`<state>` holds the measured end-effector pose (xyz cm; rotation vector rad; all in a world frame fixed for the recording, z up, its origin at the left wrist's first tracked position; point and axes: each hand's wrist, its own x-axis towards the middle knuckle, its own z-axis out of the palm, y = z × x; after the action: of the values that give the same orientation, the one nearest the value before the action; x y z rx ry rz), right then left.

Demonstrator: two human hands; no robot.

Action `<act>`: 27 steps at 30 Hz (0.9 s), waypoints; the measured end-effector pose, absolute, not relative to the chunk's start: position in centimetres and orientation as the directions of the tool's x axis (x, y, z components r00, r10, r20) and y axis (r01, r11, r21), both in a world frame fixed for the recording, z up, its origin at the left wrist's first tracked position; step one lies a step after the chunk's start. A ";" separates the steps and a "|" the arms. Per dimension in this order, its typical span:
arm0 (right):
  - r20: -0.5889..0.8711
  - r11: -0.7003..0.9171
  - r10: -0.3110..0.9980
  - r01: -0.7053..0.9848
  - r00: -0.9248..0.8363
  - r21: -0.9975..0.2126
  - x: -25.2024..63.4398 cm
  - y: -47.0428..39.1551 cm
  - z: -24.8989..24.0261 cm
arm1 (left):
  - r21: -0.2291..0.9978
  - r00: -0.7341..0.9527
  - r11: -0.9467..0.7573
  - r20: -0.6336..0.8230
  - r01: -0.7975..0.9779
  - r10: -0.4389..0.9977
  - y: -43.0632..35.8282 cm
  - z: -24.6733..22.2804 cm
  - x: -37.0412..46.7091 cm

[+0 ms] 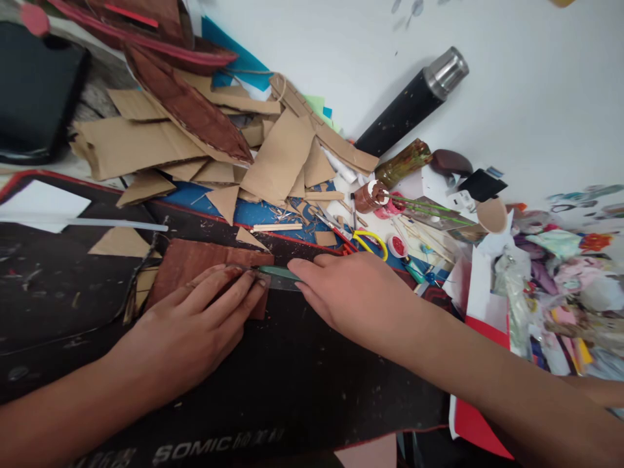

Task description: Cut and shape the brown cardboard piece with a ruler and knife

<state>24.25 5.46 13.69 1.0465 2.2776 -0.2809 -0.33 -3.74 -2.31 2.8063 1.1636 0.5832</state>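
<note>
My left hand (199,322) lies over a brown-painted cardboard piece (180,260), fingers stretched out and pressing down. Under its fingertips runs a clear strip, apparently a ruler (285,284), which reaches toward my right hand. My right hand (353,286) is closed round a slim green craft knife (280,272). The knife's dark front end points left and meets the cardboard beside my left fingertips. My left fingers hide the exact spot where the tip touches. The cardboard rests on a black desk mat (312,383).
Cardboard scraps (277,156) pile up behind the mat, with a brown boat-shaped piece (195,104) on top. Yellow-handled scissors (370,244), a brown paint jar (368,197) and a black thermos (409,104) stand or lie at the back right. A white straw (117,225) lies left.
</note>
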 end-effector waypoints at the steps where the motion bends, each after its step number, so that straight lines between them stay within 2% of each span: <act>1: -0.602 0.672 0.613 0.738 -0.512 0.057 24.1 5.5 13.8 | 0.181 0.652 -0.719 0.316 0.671 0.689 -3.7 -2.3 -0.3; 6: -0.589 0.718 0.586 0.693 -0.557 0.058 23.5 5.8 14.2 | 0.156 0.688 -0.732 0.258 0.664 0.679 -3.8 -2.0 -0.5; 13: -0.607 0.702 0.605 0.705 -0.515 0.100 23.7 5.4 14.2 | 0.179 0.717 -0.746 0.204 0.642 0.666 -3.9 -2.0 -0.9; 18: -0.600 0.666 0.623 0.743 -0.502 0.069 24.0 5.4 14.2 | 0.247 0.635 -0.677 0.234 0.693 0.736 -3.9 -2.1 -0.5; 21: -0.612 0.628 0.637 0.776 -0.468 0.060 24.4 5.1 14.3 | 0.219 0.628 -0.682 0.270 0.698 0.730 -3.7 -2.1 -0.4; 24: -0.578 0.572 0.667 0.820 -0.469 -0.005 25.3 4.2 13.9 | 0.175 0.650 -0.711 0.304 0.681 0.697 -3.5 -2.0 -0.5; 27: -0.448 0.478 0.745 0.864 -0.495 -0.160 26.8 2.9 12.4 | 0.171 0.641 -0.701 0.300 0.692 0.706 -3.4 -1.7 -0.4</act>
<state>26.82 2.95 12.42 1.3600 2.4112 -0.5298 -0.39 -3.44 -1.69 2.8092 1.1972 0.5402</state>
